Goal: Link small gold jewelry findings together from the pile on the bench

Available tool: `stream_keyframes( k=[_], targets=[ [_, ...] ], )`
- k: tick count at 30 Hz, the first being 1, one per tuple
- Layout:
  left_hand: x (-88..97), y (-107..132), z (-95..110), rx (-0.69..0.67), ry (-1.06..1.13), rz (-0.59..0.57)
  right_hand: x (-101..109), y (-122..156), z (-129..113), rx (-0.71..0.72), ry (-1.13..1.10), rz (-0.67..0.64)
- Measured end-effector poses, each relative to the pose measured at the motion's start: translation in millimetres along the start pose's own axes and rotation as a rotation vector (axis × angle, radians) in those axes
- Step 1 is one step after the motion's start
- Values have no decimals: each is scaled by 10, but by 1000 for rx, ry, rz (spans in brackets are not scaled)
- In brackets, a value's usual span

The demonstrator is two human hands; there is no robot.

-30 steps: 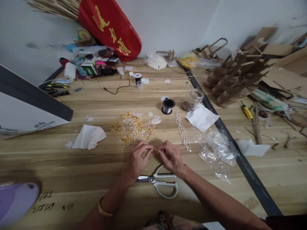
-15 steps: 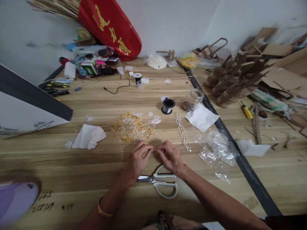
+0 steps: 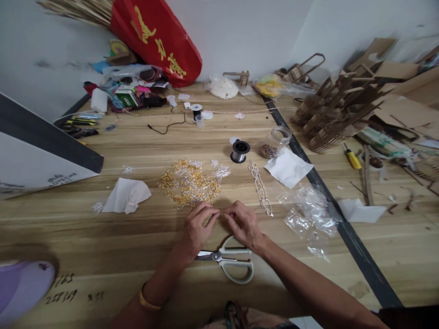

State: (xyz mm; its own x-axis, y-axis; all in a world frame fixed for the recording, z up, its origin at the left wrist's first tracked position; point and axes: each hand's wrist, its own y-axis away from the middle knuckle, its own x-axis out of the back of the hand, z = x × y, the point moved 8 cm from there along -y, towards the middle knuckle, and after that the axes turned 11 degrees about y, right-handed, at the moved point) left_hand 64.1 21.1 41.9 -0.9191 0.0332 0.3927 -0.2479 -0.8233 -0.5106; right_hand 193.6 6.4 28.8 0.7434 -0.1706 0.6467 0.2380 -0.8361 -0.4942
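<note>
My left hand (image 3: 200, 227) is closed in a pinch, thumb against forefinger, just in front of a pile of gold and silver beaded pieces (image 3: 192, 183). Close by on the right, my right hand (image 3: 243, 224) is pinched too, its fingertips nearly meeting the left ones. Whatever lies between the fingertips is too small to make out. Scissors (image 3: 236, 264) with pale handles lie below the hands, blades pointing left and partly covered by my left wrist. To the right of my right hand is a silver beaded chain (image 3: 260, 189).
A black wire spool (image 3: 239, 151) and a glass jar (image 3: 276, 141) with small beads stand behind. Clear plastic bags (image 3: 310, 212) and white paper (image 3: 289, 168) lie right, another crumpled paper (image 3: 126, 195) left. Small woven baskets (image 3: 322, 119) crowd the far right; a white box (image 3: 44, 155) stands left.
</note>
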Motion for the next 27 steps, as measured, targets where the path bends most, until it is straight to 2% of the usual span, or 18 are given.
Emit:
stream_keyframes(
  k=[7, 13, 18, 27],
  targets=[
    [2, -2, 39, -55, -46, -3, -9, 1, -11, 22, -6, 0],
    [-1, 28, 99, -156, -81, 6, 1, -9, -87, 90, -5, 18],
    [-45, 77, 123, -217, -117, -49, 10, -6, -100, 97, -10, 20],
    [-52, 72, 154, -238, -120, -65, -1, 4, -77, 90, 3, 26]
  ],
)
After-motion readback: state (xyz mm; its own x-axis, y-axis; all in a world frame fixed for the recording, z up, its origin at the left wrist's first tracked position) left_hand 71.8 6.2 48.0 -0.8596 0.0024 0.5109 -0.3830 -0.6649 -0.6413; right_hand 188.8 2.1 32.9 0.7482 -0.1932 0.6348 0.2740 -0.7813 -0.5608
